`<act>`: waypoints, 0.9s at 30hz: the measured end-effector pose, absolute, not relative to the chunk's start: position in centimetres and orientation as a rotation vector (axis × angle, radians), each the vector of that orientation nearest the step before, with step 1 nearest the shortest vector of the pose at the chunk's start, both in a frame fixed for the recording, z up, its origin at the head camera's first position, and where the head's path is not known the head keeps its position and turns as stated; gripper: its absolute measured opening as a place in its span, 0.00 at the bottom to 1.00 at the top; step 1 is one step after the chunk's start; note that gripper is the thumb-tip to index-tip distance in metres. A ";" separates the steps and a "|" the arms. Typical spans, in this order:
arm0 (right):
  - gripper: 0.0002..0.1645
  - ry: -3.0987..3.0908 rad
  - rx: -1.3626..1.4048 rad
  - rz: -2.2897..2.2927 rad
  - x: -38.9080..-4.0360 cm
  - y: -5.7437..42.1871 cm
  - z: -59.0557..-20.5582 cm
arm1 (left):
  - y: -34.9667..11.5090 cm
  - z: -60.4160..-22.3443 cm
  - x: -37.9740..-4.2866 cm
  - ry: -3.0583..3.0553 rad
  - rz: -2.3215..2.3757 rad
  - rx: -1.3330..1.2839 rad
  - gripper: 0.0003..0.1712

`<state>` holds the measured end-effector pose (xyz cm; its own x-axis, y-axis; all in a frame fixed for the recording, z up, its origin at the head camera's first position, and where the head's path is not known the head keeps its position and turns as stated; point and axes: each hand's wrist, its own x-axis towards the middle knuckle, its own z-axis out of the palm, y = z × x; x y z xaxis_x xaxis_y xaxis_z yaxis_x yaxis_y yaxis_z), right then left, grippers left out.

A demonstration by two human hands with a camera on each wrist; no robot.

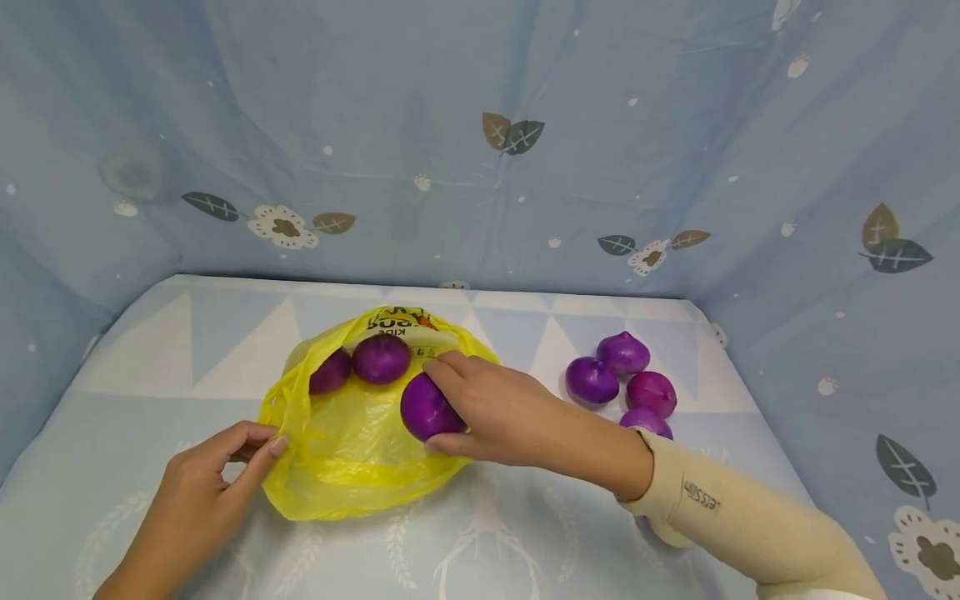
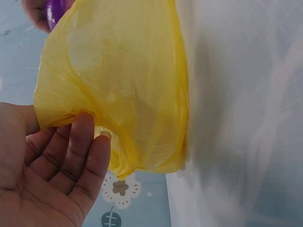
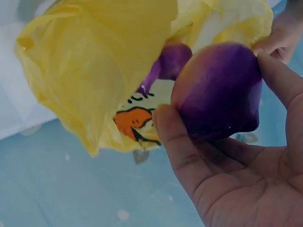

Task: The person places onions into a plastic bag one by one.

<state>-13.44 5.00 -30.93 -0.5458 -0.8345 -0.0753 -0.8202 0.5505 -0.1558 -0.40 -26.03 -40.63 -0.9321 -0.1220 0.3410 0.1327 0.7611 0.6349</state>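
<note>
A yellow plastic bag (image 1: 352,487) lies on the table with its mouth spread open towards me. My left hand (image 1: 206,479) pinches the bag's left rim between thumb and fingers. My right hand (image 1: 498,412) grips a smooth purple onion (image 1: 427,408) at the bag's mouth, over its right part. In the right wrist view, fingers and thumb hold the onion (image 3: 218,90) from opposite sides, its pointed tip showing. Two more onions sit inside the bag: one against the back wall (image 1: 381,359), another onion (image 1: 331,372) partly covered by the bag's left side.
Several purple onions (image 1: 592,381) form a cluster on the table at the right, the nearest partly behind my right forearm. A beige sleeve (image 1: 720,492) covers that forearm. Blue patterned cloth (image 1: 450,167) hangs around the back and sides of the table.
</note>
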 end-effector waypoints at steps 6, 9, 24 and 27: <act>0.47 2.632 -1.420 -0.134 -14.4 3.5 -32.3 | -26.0 -40.5 -0.5 -2.589 -0.966 -0.015 0.08; 0.46 2.623 -1.418 -0.120 -14.9 2.8 -33.1 | -26.0 -40.4 -0.5 -2.593 -0.963 -0.009 0.08; 0.44 2.629 -1.449 0.050 -16.2 0.7 -35.9 | -25.9 -40.2 -0.4 -2.646 -0.968 0.053 0.05; 0.44 2.630 -1.421 0.063 -16.5 0.6 -36.3 | -25.9 -40.2 -0.4 -2.643 -0.968 0.054 0.05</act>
<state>-16.53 0.62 -36.33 -0.5395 -0.8280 -0.1532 -0.8343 0.5501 -0.0352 -0.35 -25.88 -40.15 -0.9466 -0.1450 0.2879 0.0753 0.7691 0.6347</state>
